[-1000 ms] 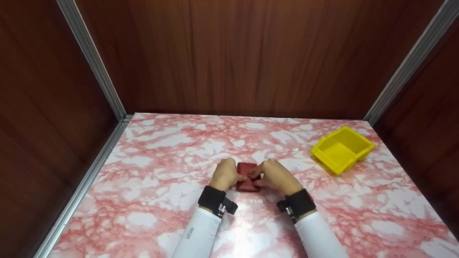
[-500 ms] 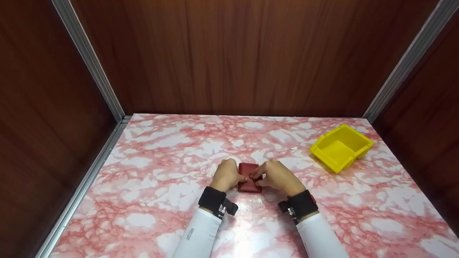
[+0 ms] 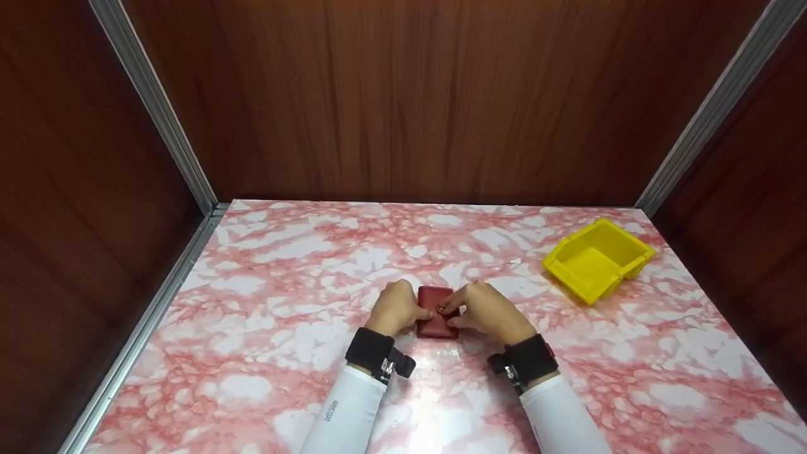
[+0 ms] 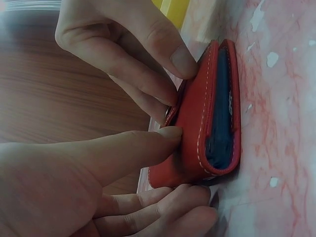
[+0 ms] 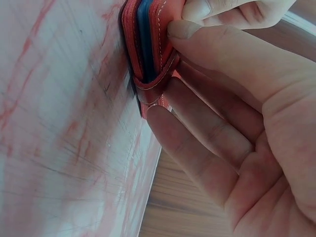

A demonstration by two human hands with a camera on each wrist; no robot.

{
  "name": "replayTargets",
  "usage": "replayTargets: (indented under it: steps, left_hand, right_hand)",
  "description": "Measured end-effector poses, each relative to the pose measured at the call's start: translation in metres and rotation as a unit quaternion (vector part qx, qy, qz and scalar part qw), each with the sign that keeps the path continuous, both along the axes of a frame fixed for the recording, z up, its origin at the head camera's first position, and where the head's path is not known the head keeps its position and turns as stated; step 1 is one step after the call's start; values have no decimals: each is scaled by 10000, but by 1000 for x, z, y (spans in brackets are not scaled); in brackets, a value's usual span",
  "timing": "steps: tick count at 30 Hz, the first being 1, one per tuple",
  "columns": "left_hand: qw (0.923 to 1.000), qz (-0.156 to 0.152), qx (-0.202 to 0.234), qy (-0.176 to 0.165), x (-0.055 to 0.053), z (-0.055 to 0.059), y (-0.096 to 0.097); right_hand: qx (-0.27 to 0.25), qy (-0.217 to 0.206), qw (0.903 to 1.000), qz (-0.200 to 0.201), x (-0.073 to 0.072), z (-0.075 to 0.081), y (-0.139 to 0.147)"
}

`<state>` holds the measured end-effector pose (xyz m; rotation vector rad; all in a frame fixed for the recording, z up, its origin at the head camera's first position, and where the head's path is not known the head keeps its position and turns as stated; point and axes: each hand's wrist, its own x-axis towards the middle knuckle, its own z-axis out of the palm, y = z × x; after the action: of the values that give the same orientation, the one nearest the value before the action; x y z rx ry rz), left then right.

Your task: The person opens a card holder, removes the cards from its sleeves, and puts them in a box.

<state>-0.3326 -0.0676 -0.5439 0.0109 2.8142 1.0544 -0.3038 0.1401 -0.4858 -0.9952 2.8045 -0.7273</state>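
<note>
A red leather wallet with pale stitching lies on the table between both hands. Dark blue layers show between its covers in the left wrist view. My left hand holds its left, folded side, thumb on the top cover and fingers curled against the side. From the right, my right hand pinches the wallet near its closing strap, which wraps round the open side. The right thumb rests on the top cover with the fingers at the strap. The right fingers partly hide the strap's end on top.
A yellow plastic bin stands at the back right of the red-and-white marbled table. Dark wood panels close off the back and both sides, with metal rails at the corners.
</note>
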Motion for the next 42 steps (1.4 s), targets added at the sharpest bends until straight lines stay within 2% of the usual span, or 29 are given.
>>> replayTargets:
  steps: [6,10,12,15,19,21,23,26,28,30,36,38,42]
  left_hand:
    - [9999,-35,16,-107,3,7,-1]
    - [9999,-36,-32,-138,3,5,-2]
    - [9996,-43,23,-265,8,15,-2]
    - [9996,-96,55,-273,19,30,-3]
    - [9995,-145,151,-218,32,51,-6]
    - [9997,-165,140,151,20,29,-11]
    - [9993,-115,133,336,22,32,-12]
    - [9986,-68,63,529,24,33,-11]
    - [9995,-14,77,300,36,57,-6]
    - [9997,-12,-30,256,29,46,-4]
    - [9999,70,-98,69,-3,-4,-2]
    - [10000,70,-30,-17,-7,-9,-1]
    - [9999,70,-84,16,-10,-12,-1]
  right_hand:
    - [14,40,9999,100,-2,0,1]
    - [-19,29,9997,230,-3,-1,3]
    - [-15,68,9996,279,-3,0,3]
    - [-54,287,9992,290,-2,1,3]
    - [-187,706,9971,-227,0,5,-2]
    - [-261,915,9934,-643,2,9,-5]
    - [-320,1084,9882,-1031,5,11,-8]
    - [-338,1238,9818,-1403,9,12,-14]
    - [-306,1295,9788,-1555,11,9,-19]
    - [-253,1235,9776,-1687,13,5,-23]
    - [-116,1155,9735,-1972,18,-9,-34]
    - [-95,1278,9715,-1995,18,-12,-36]
    - [-87,1448,9695,-1977,18,-14,-37]
